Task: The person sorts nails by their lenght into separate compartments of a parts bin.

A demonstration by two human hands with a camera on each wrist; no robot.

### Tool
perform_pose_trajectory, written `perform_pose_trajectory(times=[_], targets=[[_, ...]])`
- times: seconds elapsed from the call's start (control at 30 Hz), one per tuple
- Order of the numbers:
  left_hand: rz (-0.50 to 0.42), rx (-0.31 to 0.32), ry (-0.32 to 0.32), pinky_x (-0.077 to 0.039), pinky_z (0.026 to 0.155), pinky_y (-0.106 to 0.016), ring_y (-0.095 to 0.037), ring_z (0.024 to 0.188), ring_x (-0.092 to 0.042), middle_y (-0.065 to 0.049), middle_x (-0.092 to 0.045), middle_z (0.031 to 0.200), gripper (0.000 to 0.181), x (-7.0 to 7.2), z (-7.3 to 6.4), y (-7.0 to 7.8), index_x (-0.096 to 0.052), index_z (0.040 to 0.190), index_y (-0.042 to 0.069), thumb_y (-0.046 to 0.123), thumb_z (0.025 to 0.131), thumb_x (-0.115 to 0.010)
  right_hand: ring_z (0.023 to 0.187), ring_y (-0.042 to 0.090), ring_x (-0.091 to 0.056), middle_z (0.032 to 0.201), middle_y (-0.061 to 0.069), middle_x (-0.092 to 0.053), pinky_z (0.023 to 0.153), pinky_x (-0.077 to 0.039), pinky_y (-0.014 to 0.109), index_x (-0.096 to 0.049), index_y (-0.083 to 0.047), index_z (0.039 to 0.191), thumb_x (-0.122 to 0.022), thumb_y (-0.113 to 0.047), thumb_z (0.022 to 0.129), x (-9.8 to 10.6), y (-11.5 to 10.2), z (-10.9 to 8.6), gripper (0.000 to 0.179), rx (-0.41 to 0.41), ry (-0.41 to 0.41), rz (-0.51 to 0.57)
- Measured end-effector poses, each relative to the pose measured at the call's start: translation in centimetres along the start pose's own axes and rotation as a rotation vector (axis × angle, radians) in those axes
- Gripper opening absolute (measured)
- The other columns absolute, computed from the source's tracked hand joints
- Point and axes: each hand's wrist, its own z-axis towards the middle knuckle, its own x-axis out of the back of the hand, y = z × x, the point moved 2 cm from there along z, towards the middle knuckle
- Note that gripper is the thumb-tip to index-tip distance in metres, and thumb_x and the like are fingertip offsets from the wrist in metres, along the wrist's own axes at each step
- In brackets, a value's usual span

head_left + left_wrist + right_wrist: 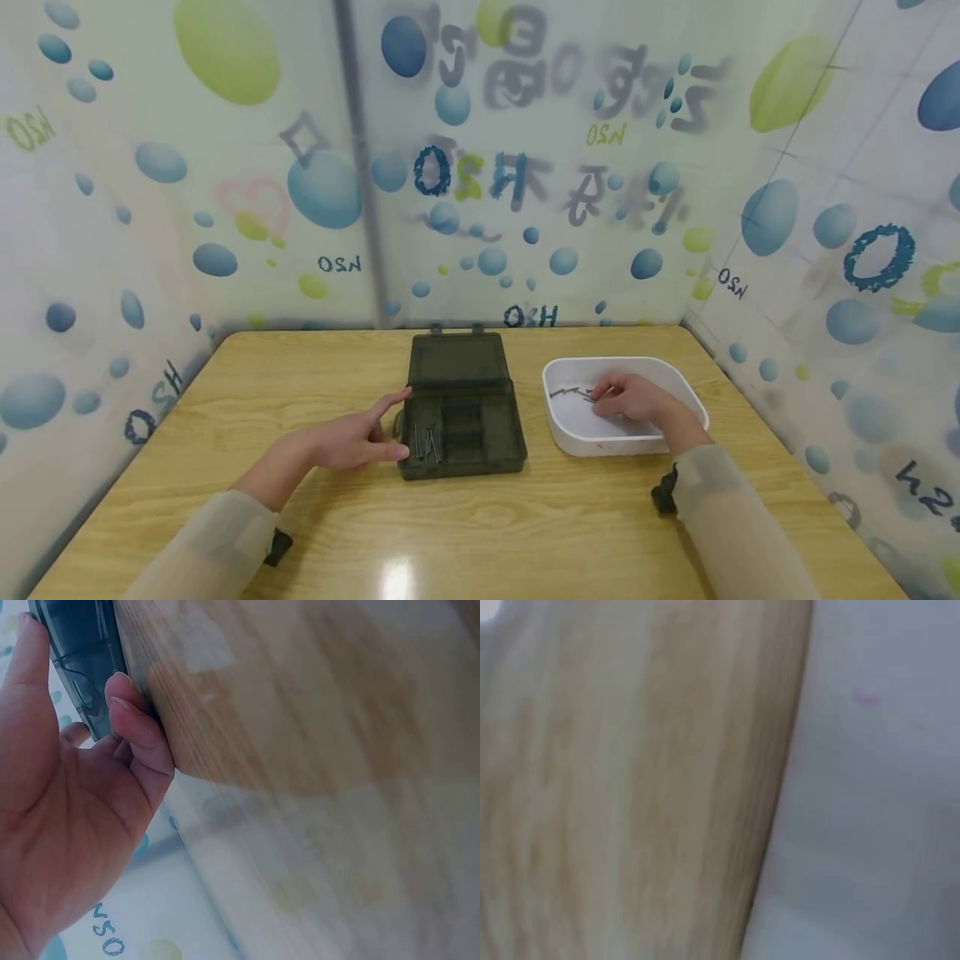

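The right hand [632,398], whose pinch I cannot tell, would best take the screws [567,391] singly from the white tray [607,446] right of the dark box [502,429], the left hand [348,442], thumb and forefinger apart, steadying its left side.

A narrow strip of bare table [536,417] separates the dark box [468,468] from the white tub [581,422], leaving passage from the front, while the tub's raised wall [607,447] stands around the right hand [633,398] and the left hand [347,442] blocks the box's left side.
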Motion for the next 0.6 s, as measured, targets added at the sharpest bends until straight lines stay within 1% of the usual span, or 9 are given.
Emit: perform_pose_trajectory(times=[0.2, 0.4, 0.6], targets=[[0.012, -0.004, -0.003, -0.046, 0.065, -0.034, -0.016, 0.059, -0.049, -0.001, -0.055, 0.072, 0.103, 0.04, -0.02, 0.07, 0.001, 0.178, 0.023, 0.05, 0.108, -0.069, 0.104, 0.025, -0.057, 0.112, 0.006, -0.068, 0.086, -0.045, 0.036, -0.075, -0.015, 0.113, -0.079, -0.027, 0.102, -0.17, 0.13, 0.19, 0.017, -0.024, 0.007, -0.037], [0.017, -0.008, -0.001, -0.046, 0.064, -0.033, -0.016, 0.059, -0.048, 0.0, -0.055, 0.071, 0.104, 0.09, -0.16, 0.18, 0.0, 0.178, 0.021, 0.049, 0.108, -0.07, 0.102, 0.025, -0.056, 0.108, 0.006, -0.067, 0.085, -0.043, 0.036, -0.074, -0.014, 0.111, -0.079, -0.028, 0.102, -0.19, 0.0, 0.07, 0.017, -0.024, 0.004, -0.052], [0.022, -0.006, 0.005, -0.045, 0.064, -0.033, -0.016, 0.059, -0.048, -0.001, -0.055, 0.072, 0.103, 0.07, -0.17, 0.16, 0.0, 0.179, 0.022, 0.05, 0.108, -0.07, 0.102, 0.024, -0.055, 0.106, 0.004, -0.068, 0.086, -0.043, 0.036, -0.075, -0.013, 0.11, -0.078, -0.026, 0.104, -0.28, -0.05, -0.07, 0.015, -0.026, 0.004, -0.062]])
